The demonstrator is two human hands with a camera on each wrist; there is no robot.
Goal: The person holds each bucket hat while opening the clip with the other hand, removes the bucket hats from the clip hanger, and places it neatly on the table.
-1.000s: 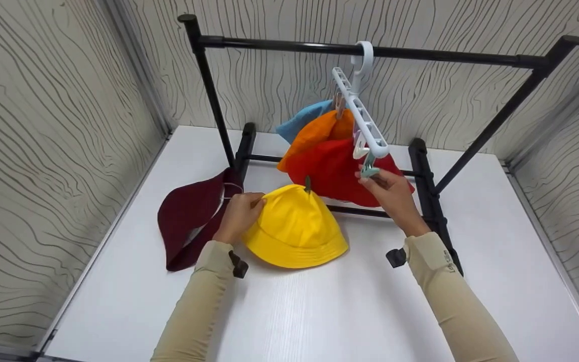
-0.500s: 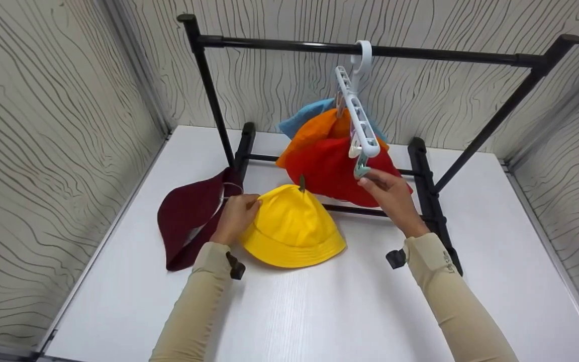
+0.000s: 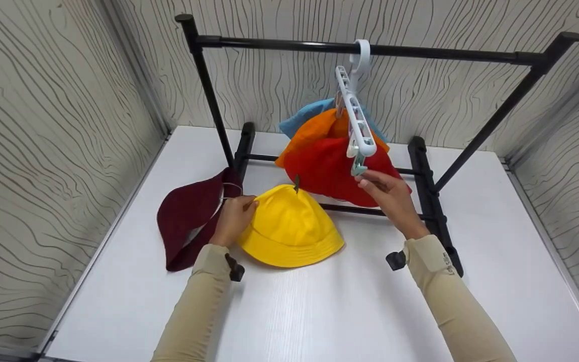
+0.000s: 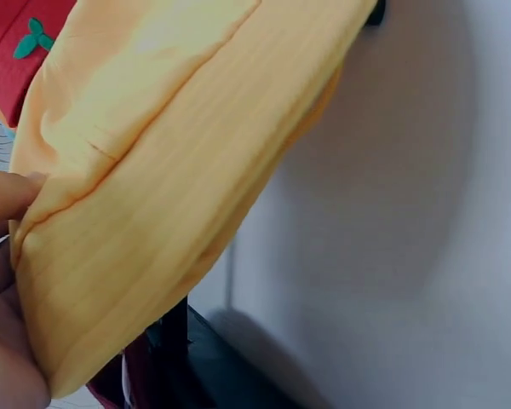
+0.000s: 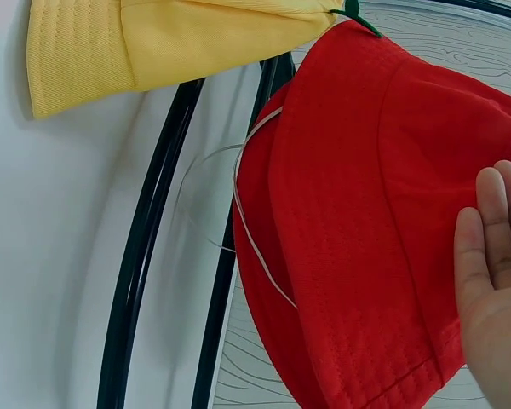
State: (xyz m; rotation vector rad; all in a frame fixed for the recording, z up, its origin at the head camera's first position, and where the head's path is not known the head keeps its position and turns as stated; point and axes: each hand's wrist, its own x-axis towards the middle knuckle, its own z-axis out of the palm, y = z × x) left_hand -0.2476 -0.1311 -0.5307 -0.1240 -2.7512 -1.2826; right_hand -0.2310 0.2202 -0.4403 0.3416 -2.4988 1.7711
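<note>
The yellow bucket hat (image 3: 292, 226) lies toward 8 o'clock from the pale green clip (image 3: 358, 168) at the near end of the white hanger (image 3: 357, 113), and the two are apart. The hat's leafy stem (image 3: 296, 183) points to 12 o'clock, its brim faces 6, and its widest line runs from 9 to 3; the hanger's length runs from 11 to 5. The left hand (image 3: 234, 220), the nearer to the hat, pinches its cloth at about 10 o'clock; the right hand's (image 3: 391, 200) grip pinches the clip between thumb and forefinger. Whether the brim touches the counter (image 3: 289, 322) is unclear. Dark lettering runs along the right cuff (image 3: 432, 254), perhaps ending in "slim"; no other writing can be read.
</note>
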